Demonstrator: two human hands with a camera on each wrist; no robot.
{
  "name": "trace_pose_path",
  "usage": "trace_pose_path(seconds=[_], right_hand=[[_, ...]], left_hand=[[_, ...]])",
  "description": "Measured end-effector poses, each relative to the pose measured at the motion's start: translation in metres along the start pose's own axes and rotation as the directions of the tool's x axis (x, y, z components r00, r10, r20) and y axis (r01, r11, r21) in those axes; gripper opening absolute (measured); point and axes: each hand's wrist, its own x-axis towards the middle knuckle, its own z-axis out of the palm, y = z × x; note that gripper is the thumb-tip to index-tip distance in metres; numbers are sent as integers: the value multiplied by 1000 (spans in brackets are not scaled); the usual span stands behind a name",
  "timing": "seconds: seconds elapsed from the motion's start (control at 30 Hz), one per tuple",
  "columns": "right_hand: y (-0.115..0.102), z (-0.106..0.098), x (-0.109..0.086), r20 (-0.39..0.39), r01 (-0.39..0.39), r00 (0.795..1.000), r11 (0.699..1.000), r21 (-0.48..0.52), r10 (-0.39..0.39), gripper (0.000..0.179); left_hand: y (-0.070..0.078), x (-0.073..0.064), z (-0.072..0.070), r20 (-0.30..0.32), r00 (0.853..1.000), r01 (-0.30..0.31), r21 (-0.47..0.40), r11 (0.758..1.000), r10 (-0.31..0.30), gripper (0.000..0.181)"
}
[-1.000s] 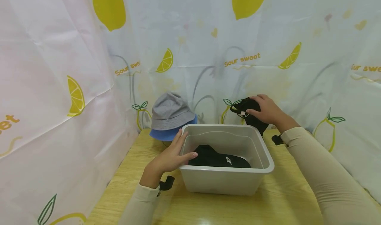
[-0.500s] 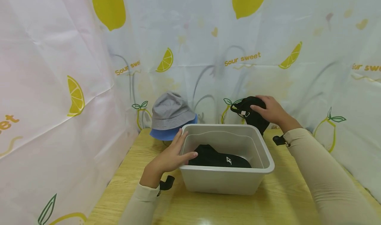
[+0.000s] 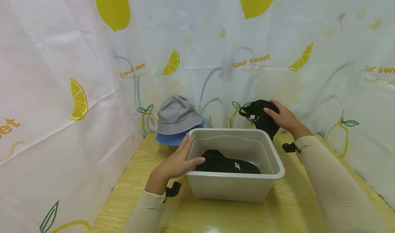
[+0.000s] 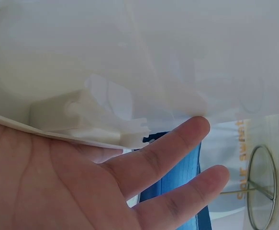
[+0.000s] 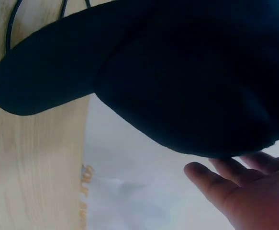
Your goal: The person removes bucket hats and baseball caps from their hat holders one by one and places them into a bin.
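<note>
My left hand (image 3: 172, 162) rests on the left rim of a grey plastic bin (image 3: 228, 188), thumb over the inside, other fingers straight along the outside. In the left wrist view these fingers (image 4: 172, 151) lie against the wall. A black cap (image 3: 216, 161) with a small white emblem lies inside the bin. Behind its far right corner, another black baseball cap (image 3: 263, 118) hangs brim down, its strap and white tag facing left. My right hand (image 3: 282, 116) touches its back with loosely extended fingers; in the right wrist view the fingertips (image 5: 196, 172) are right at its edge.
A grey bucket hat (image 3: 177, 114) sits over a blue hat (image 3: 172, 138) at the back left. A round wire base (image 4: 261, 187) shows near them in the left wrist view. Lemon-print curtains (image 3: 203, 37) close off the wooden table (image 3: 132, 192) at the back and sides.
My right hand has slid to the right across the black cap, from over its top to its far side. The cap shifted slightly. My left hand and the bin stayed still.
</note>
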Motion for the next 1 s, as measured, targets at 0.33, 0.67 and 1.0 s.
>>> trace_pose_path(seconds=[0.33,0.67,1.0], right_hand=[[15,11,0,28,-63,998,978,201,58,87],[19,17,-6,90,-151,988,920,361,127,89],[12,16,-11,43,-128,992,920,372,121,85]], left_hand=[[1,0,0,2,1000,-13,1,1000,13,107],[1,0,0,3,1000,-10,-3,1000,10,107],[1,1,0,1,1000,-5,-4,1000,5,107]])
